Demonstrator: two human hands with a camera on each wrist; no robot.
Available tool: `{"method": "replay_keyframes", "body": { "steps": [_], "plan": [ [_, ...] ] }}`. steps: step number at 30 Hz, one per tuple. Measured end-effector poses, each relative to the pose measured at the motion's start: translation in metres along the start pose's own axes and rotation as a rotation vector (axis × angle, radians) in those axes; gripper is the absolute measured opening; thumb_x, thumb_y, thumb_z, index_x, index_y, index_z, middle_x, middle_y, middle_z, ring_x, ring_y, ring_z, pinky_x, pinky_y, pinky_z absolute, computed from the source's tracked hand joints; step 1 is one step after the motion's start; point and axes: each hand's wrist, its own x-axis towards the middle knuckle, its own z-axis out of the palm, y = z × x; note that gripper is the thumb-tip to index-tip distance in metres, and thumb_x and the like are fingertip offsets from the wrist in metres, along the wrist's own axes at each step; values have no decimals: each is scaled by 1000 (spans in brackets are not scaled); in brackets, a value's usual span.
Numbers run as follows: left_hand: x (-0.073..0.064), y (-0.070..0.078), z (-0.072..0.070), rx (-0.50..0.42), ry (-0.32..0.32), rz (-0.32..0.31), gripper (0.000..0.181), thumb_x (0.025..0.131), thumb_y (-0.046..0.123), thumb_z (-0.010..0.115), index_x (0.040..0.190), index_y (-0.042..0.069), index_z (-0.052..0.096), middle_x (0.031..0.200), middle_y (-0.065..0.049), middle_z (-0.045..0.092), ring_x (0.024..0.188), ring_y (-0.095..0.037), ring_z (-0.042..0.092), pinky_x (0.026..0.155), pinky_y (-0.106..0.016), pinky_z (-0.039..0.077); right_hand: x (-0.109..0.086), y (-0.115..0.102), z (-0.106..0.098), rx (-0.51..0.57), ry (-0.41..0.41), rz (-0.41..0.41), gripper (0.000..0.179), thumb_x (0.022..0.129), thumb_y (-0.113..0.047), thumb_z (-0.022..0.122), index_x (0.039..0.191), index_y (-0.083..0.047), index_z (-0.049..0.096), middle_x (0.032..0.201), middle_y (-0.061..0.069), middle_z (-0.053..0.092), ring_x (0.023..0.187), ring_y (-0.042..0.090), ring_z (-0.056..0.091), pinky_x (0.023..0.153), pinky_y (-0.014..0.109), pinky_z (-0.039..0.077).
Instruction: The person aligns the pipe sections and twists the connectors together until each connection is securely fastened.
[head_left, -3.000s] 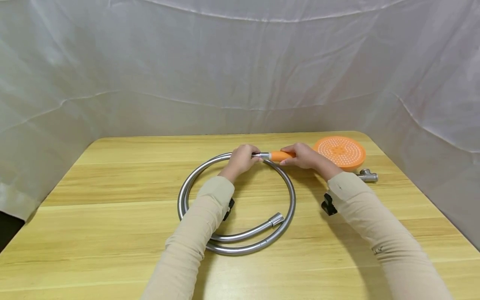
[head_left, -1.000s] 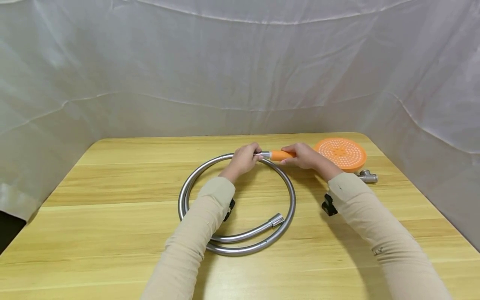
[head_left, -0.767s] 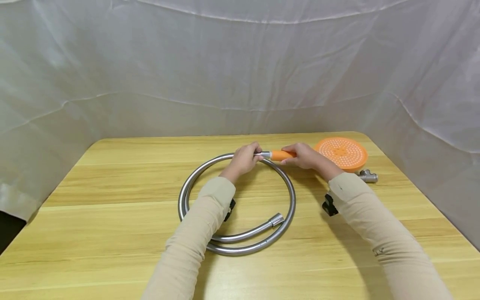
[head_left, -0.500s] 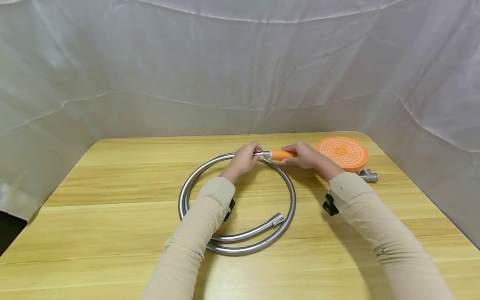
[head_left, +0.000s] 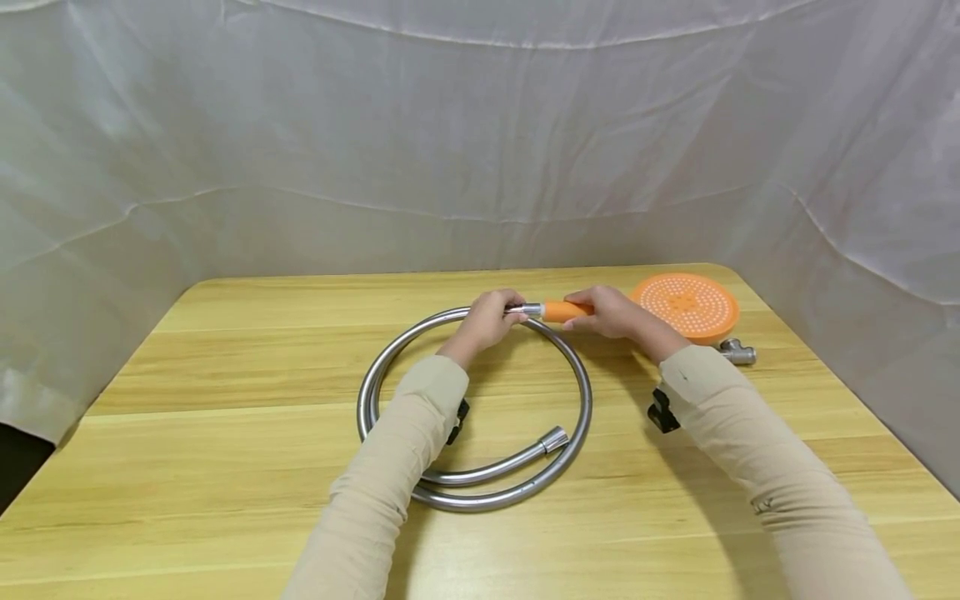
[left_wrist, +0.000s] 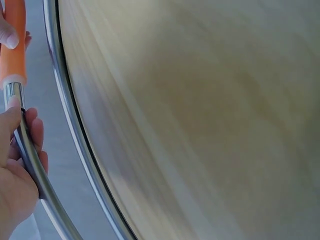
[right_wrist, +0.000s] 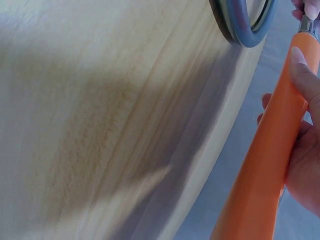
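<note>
An orange shower head (head_left: 686, 307) with a round, dotted face is held at the back right of the table in the head view. My right hand (head_left: 607, 312) grips its orange handle (right_wrist: 267, 155), thumb along one side in the right wrist view. At the handle's lower end sits the chrome connector (left_wrist: 14, 92) of a silver shower hose (head_left: 487, 502). My left hand (head_left: 486, 321) curls its thumb and fingers round the hose and this connector. The rest of the hose lies coiled on the table, its other chrome end (head_left: 553, 439) pointing right inside the loop.
A small silver metal pipe fitting (head_left: 738, 352) lies to the right, partly hidden behind the right forearm. Black wrist cameras (head_left: 662, 412) hang under both sleeves. Pale cloth (head_left: 480, 150) surrounds the wooden table (head_left: 210, 467) at the back and sides.
The shower head's face has shifted slightly to the right. My left fingers have moved a little on the connector, while both hands keep their grip; the hose coil stays nearly still.
</note>
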Motion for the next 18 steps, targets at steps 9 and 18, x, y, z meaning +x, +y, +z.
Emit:
{"method": "replay_keyframes", "body": {
  "steps": [9, 18],
  "plan": [
    [0, -3, 0, -77, 35, -1, 22, 86, 15, 65, 104, 2, 65, 100, -10, 68, 90, -20, 60, 80, -27, 50, -1, 0, 0, -2, -1, -1, 29, 84, -17, 68, 108, 0, 65, 80, 8, 58, 72, 19, 46, 68, 30, 38],
    [0, -4, -1, -112, 57, -9, 23, 81, 13, 70, 101, 2, 69, 101, -11, 69, 92, -21, 63, 83, -27, 51, -1, -2, 0, -10, 0, -16, 29, 84, -16, 69, 107, 0, 65, 80, 8, 58, 71, 19, 46, 67, 30, 38]
  ]
}}
